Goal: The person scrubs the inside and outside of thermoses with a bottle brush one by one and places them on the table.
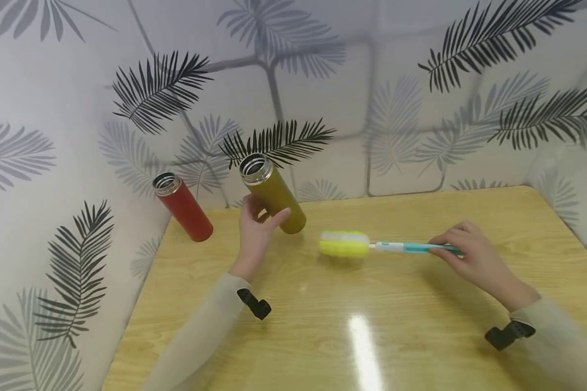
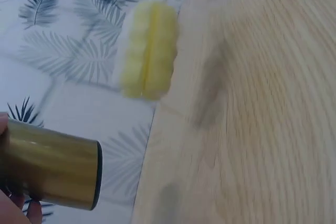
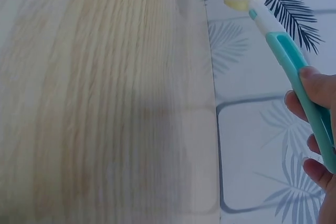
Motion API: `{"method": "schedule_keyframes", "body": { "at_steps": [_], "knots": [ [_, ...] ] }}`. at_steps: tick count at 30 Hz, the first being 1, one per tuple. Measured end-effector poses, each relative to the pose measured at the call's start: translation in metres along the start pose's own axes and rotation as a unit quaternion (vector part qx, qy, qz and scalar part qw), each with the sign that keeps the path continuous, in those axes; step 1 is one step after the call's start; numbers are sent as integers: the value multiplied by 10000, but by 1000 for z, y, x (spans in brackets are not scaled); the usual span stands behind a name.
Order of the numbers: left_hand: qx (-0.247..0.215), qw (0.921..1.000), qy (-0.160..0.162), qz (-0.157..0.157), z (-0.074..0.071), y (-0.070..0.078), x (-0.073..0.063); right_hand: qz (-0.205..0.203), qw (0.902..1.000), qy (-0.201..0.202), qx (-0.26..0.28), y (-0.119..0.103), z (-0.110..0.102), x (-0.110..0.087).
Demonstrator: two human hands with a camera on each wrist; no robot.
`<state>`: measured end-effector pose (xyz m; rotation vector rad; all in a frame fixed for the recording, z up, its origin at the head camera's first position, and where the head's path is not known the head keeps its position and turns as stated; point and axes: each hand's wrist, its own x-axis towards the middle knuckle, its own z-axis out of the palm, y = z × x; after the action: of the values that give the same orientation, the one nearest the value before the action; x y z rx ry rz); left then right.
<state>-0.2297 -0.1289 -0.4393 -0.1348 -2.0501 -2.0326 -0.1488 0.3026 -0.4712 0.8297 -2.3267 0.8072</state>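
My left hand (image 1: 254, 233) grips a mustard-gold vacuum flask (image 1: 278, 198), its steel-rimmed mouth uncapped and tilted up to the left. In the left wrist view the flask's (image 2: 50, 163) dark-edged base faces right, clear of the table. Over on the right, my right hand (image 1: 476, 263) holds a bottle brush (image 1: 344, 244) by the end of its teal and white handle (image 3: 294, 69). The brush's yellow and white sponge head points left towards the flask, apart from it and above the table. A red vacuum flask (image 1: 185, 210), also uncapped, stands left of my left hand.
The wood-grain table (image 1: 298, 326) runs back to a wall (image 1: 406, 108) covered with leaf-patterned paper. Another wall (image 1: 24, 217) lies along the left side. Each wrist wears a black strap with a small camera (image 1: 260, 308).
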Motion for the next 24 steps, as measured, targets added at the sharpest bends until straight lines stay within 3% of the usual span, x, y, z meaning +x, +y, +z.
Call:
{"method": "schedule_keyframes", "body": {
  "at_steps": [5,13,24],
  "knots": [
    [198,9987,263,-376,-26,-12,10,357,9993,-91,-102,3,-10,-14],
    [451,9941,767,-612,-63,-33,22,895,9955,-25,-294,6,-26,-34],
    [626,9891,1032,-838,-83,-43,37,1449,9880,185,-509,10,-41,-57]
  ]
}}
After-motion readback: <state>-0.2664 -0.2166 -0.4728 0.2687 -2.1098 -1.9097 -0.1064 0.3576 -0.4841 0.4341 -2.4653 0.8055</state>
